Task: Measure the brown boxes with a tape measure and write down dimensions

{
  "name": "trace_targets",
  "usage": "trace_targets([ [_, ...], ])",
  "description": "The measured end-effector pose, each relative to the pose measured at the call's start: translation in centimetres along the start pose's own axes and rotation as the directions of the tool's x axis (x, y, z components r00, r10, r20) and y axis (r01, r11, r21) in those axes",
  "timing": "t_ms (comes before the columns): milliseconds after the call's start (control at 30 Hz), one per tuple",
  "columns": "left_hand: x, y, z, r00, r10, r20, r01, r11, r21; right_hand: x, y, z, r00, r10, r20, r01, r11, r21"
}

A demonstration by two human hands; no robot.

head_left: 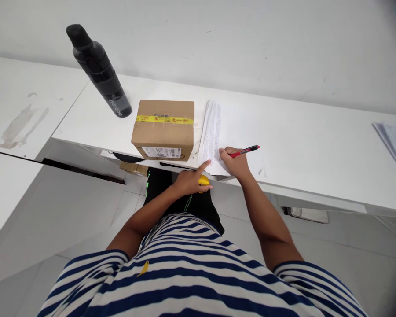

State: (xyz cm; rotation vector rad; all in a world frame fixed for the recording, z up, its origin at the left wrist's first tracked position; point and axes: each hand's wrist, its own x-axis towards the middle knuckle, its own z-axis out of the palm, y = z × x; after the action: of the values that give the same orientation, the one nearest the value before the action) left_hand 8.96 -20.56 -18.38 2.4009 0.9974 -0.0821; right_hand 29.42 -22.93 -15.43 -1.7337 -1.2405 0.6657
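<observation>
My right hand (236,164) grips a red and black pen (246,151), its lower end at a sheaf of paper (213,134) covered in dense handwriting. The sheaf lies on the white desk, its written side partly folded over or stacked. My left hand (192,181) is at the desk's front edge, with one finger stretched onto the paper's lower corner. In that same hand is a yellow rounded object (203,181), mostly covered by the fingers, so its kind is unclear. Just left of the paper stands a taped cardboard box (165,127) with a white label.
A tall black bottle (100,72) stands at the back left of the white desk (303,145). More papers (394,143) lie at the far right. Under the desk are a brown box (133,168) and a pale, flat object (308,215). The wall runs along the back.
</observation>
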Motion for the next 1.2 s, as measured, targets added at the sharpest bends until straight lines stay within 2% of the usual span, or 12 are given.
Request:
trace_targets([
  [167, -0.3, 0.5, -0.9, 0.999, 0.001, 0.046, -0.002, 1.0, 0.022, 0.0, 0.0, 0.0, 0.999, 0.018, -0.051, -0.018, 1.0, 0.015],
  [333, -2.5, 1.6, -3.3, 0.996, 0.003, 0.088, 0.0, 0.999, -0.039, 0.1, 0.6, -0.1, 0.944, 0.007, -0.33, -0.009, 1.0, -0.003],
  [433, -4.9, 1.9, -4.6, 0.999, 0.038, 0.019, -0.035, 0.988, -0.15, 1.0, 1.7, -0.7, 0.905, -0.075, -0.418, 0.003, 0.986, -0.169],
  [567, -7.8, 1.1, -5.7, 0.958, 0.173, -0.227, -0.237, 0.925, -0.296, 1.4, 2.2, -1.9, 0.951, -0.031, -0.309, -0.072, 0.945, -0.319],
  [667, -9.0, 0.3, -5.6, 0.849, 0.247, -0.468, -0.419, 0.853, -0.31, -1.0, 0.6, -1.9, 0.976, -0.076, -0.206, 0.035, 0.98, -0.196],
  [733, -9.1, 0.1, -5.1, 0.715, 0.251, -0.653, -0.557, 0.768, -0.316, -3.9, -1.3, -1.1, 0.972, -0.223, -0.078, 0.224, 0.975, 0.011],
  [867, -8.4, 1.0, -4.0, 0.389, 0.148, -0.909, -0.79, 0.561, -0.247, -9.5, -4.8, 2.3, 0.762, -0.598, 0.248, 0.491, 0.784, 0.379],
  [967, -8.1, 1.5, -4.1, 0.326, 0.121, -0.938, -0.735, 0.657, -0.171, -11.0, -6.3, 4.6, 0.73, -0.673, 0.119, 0.608, 0.719, 0.336],
  [1033, -8.5, 1.2, -4.9, 0.391, 0.111, -0.913, -0.631, 0.755, -0.179, -10.6, -6.7, 5.1, 0.732, -0.68, 0.048, 0.643, 0.712, 0.283],
  [1067, -8.9, 0.9, -5.5, 0.467, 0.101, -0.878, -0.583, 0.782, -0.22, -10.2, -6.8, 5.0, 0.724, -0.687, 0.053, 0.657, 0.712, 0.249],
  [1167, -10.5, -0.1, -7.5, 0.813, 0.073, -0.578, -0.412, 0.774, -0.481, -8.6, -6.9, 4.0, 0.661, -0.743, 0.104, 0.73, 0.669, 0.14],
  [1200, -11.0, -0.4, -8.1, 0.891, 0.071, -0.449, -0.346, 0.747, -0.567, -8.1, -7.1, 3.7, 0.631, -0.767, 0.113, 0.757, 0.641, 0.127],
])
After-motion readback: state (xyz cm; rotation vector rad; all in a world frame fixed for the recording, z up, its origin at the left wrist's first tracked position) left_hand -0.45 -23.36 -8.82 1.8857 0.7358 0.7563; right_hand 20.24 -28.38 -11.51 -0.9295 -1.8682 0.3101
